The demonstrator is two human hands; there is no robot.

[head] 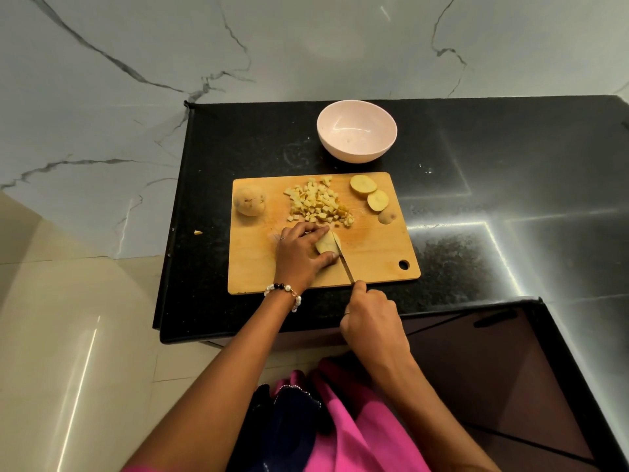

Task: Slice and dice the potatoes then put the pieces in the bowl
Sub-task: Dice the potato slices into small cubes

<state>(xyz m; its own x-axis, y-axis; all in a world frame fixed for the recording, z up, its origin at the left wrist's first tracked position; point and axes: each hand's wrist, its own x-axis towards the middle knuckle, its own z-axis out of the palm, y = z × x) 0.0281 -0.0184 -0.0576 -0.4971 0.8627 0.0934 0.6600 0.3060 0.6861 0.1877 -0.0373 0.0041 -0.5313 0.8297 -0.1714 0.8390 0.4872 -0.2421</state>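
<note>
Left hand [303, 253] curls over the potato piece [325, 245] on the cutting board [374, 257] to steady it, right hand [372, 318] grips the knife [345, 264] slicing its end; diced pile [318, 204] awaits the empty bowl [356, 131].

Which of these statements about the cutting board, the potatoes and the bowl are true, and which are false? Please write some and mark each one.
1. The bowl already holds diced potato. False: it is empty; the diced pieces lie on the cutting board.
2. The left hand holds a potato piece on the board. True.
3. The right hand grips the knife. True.
4. A whole potato stands at the board's right end. False: it is at the left end; two slices lie at the right.
5. One small piece lies off the board, on the counter. True.
</note>
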